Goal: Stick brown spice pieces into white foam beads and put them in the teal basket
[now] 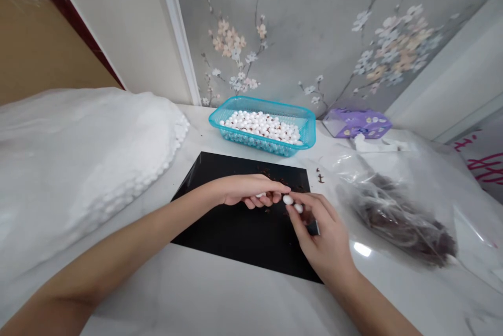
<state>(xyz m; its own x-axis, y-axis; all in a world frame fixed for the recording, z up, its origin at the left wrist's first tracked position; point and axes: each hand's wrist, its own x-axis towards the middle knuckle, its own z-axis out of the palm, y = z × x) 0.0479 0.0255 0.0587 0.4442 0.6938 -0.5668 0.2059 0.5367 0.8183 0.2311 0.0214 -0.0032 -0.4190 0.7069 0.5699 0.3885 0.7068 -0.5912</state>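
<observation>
Showing white marble countertop (236, 294), black mat (212, 220) atop, blossom wallpaper (314, 37) behind

Bare left forearm (118, 244) and bare right forearm (373, 302) of one person

Both forearms are slim and smooth, and they show only skin until the edge of the view. The left hand (245, 192) and the right hand (324, 241) are narrow, with long thin fingers (310, 204) and short nails, as far as can be seen.

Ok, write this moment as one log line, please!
left hand: curled beside white bead | right hand: holding small white bead | above: black mat
</observation>
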